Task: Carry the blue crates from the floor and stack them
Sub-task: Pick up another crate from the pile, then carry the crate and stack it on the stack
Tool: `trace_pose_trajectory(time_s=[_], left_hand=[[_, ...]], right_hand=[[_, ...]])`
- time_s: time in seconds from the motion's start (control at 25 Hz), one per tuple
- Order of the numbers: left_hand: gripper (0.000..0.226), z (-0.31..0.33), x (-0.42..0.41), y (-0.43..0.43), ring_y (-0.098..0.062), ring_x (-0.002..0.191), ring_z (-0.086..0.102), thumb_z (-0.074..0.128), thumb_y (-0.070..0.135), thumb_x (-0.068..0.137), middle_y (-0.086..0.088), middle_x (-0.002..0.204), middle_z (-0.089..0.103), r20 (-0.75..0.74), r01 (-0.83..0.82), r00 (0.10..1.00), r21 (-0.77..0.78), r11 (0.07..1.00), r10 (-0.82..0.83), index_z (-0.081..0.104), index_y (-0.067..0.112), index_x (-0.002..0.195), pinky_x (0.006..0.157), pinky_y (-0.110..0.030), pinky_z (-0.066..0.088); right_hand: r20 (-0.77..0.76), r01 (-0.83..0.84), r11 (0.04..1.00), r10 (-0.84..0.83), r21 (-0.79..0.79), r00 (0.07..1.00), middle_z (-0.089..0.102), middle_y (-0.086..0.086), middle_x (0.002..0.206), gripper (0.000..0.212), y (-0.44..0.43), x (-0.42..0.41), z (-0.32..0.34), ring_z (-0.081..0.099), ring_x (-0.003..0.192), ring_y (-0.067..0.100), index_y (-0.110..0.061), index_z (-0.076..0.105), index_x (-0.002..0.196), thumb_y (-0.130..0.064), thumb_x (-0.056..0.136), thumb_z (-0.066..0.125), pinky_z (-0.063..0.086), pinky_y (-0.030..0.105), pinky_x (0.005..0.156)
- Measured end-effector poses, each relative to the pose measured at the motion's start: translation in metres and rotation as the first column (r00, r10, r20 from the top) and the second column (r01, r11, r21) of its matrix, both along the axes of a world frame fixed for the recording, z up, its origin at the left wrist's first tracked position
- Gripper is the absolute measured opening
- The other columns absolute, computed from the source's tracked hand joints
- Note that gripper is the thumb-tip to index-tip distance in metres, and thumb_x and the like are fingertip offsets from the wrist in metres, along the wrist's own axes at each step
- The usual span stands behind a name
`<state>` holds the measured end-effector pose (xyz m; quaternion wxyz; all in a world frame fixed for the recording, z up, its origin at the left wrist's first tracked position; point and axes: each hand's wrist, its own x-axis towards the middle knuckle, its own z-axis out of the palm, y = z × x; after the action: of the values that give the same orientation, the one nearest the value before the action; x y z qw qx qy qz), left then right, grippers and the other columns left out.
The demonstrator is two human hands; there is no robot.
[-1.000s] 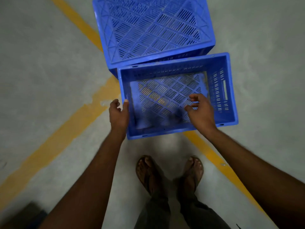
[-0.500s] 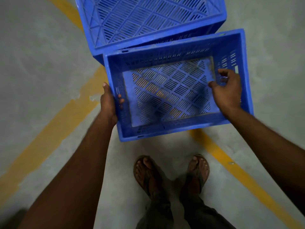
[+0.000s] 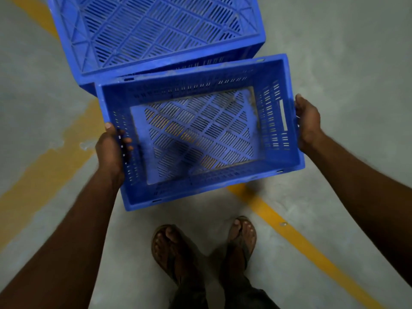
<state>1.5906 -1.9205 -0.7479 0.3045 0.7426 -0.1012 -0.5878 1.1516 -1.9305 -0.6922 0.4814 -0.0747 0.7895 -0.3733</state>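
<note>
At the bottom centre of the frame I see two feet in brown sandals [image 3: 204,246] on the grey concrete floor [image 3: 356,52], with yellow painted lines [image 3: 296,239] crossing it at the lower right and left. Above them, in mid-frame, both bare forearms reach up to an open-topped blue slotted plastic crate [image 3: 223,188], held level off the floor. The left hand [image 3: 110,150] grips its left end wall, thumb lying along the rim and fingers [image 3: 127,142] curled through to the inside. The right hand [image 3: 308,126] clasps the outside of the right end wall beside the handle slot; its fingertips are hidden behind the wall. The held crate's far rim overlaps the near edge of a second blue slotted plastic crate [image 3: 156,30] at the top of the frame, turned latticed base up.
</note>
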Motion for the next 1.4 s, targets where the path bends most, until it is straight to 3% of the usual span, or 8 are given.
trace_pose_trajectory(time_s=[0.08,0.24,0.4,0.52,0.68,0.96,1.2,1.4], left_hand=[[0.046,-0.003,0.002,0.0,-0.01,0.051,0.046,0.035,0.066,0.099,0.009,0.068,0.055,0.009,0.016,1.0,-0.006,1.0,-0.016,0.054,0.028,0.083,0.05,-0.026,0.031],[0.047,-0.006,0.004,0.002,-0.01,0.051,0.046,0.034,0.067,0.1,0.009,0.066,0.055,0.002,0.026,1.0,-0.019,0.999,-0.026,0.055,0.028,0.084,0.048,-0.024,0.032],[0.047,0.013,0.01,0.008,-0.01,0.046,0.044,0.041,0.07,0.097,0.008,0.062,0.052,0.005,0.036,0.999,0.0,0.999,-0.036,0.058,0.027,0.089,0.043,-0.021,0.035],[0.049,0.051,0.021,0.024,-0.01,0.046,0.045,0.047,0.074,0.092,0.007,0.063,0.054,0.013,0.044,0.999,0.055,0.998,-0.045,0.06,0.027,0.09,0.04,-0.018,0.036],[0.045,0.133,0.032,0.05,-0.008,0.043,0.046,0.049,0.07,0.093,0.007,0.062,0.055,-0.037,0.057,0.998,0.078,0.995,-0.054,0.06,0.026,0.091,0.038,-0.016,0.036],[0.049,0.321,0.015,0.066,-0.011,0.041,0.047,0.046,0.072,0.092,0.005,0.055,0.053,0.009,0.115,0.993,0.013,0.993,-0.115,0.055,0.026,0.081,0.04,-0.017,0.036],[0.055,0.479,-0.01,0.06,-0.014,0.04,0.048,0.043,0.077,0.089,0.003,0.05,0.046,-0.074,0.209,0.976,0.055,0.976,-0.205,0.047,0.024,0.072,0.041,-0.018,0.04],[0.062,0.55,-0.042,0.055,-0.02,0.038,0.052,0.044,0.079,0.085,-0.004,0.047,0.052,0.087,0.284,0.954,0.03,0.958,-0.286,0.051,0.018,0.071,0.041,-0.023,0.043]], right_hand=[[0.043,-0.073,0.997,0.072,0.035,0.997,0.064,-0.004,0.065,0.037,-0.004,-0.007,-0.005,0.06,0.051,0.009,-0.017,0.062,0.081,-0.046,0.101,0.05,0.05,0.022,0.054],[0.074,-0.256,0.962,0.25,0.092,0.966,0.07,0.003,0.082,0.046,-0.012,-0.026,-0.014,0.063,0.061,0.015,-0.019,0.065,0.102,-0.061,0.098,0.046,0.045,0.028,0.06],[0.133,-0.342,0.933,0.327,0.111,0.936,0.064,0.002,0.077,0.04,-0.004,-0.022,0.006,0.062,0.055,0.013,-0.019,0.058,0.103,-0.058,0.099,0.049,0.048,0.025,0.055],[0.08,-0.39,0.913,0.383,0.117,0.92,0.057,0.003,0.076,0.035,0.014,-0.014,0.038,0.055,0.05,0.011,-0.019,0.052,0.099,-0.053,0.102,0.048,0.043,0.024,0.051],[0.014,-0.365,0.922,0.366,0.128,0.93,0.055,0.005,0.074,0.033,0.045,-0.011,0.118,0.054,0.048,0.013,-0.016,0.05,0.098,-0.048,0.105,0.046,0.043,0.025,0.045],[-0.029,-0.315,0.925,0.328,0.211,0.944,0.059,0.008,0.069,0.061,0.087,-0.024,0.288,0.058,0.046,0.021,-0.019,0.047,0.088,-0.079,0.092,0.037,0.043,0.027,0.049],[0.136,-0.272,0.939,0.247,0.212,0.959,0.057,0.004,0.06,0.073,0.118,-0.058,0.431,0.067,0.056,0.024,-0.016,0.053,0.081,-0.085,0.088,0.03,0.052,0.028,0.054],[-0.031,-0.129,0.976,0.136,0.175,0.99,0.059,0.01,0.064,0.075,0.144,-0.073,0.508,0.065,0.051,0.027,-0.011,0.057,0.078,-0.084,0.086,0.041,0.047,0.027,0.047]])
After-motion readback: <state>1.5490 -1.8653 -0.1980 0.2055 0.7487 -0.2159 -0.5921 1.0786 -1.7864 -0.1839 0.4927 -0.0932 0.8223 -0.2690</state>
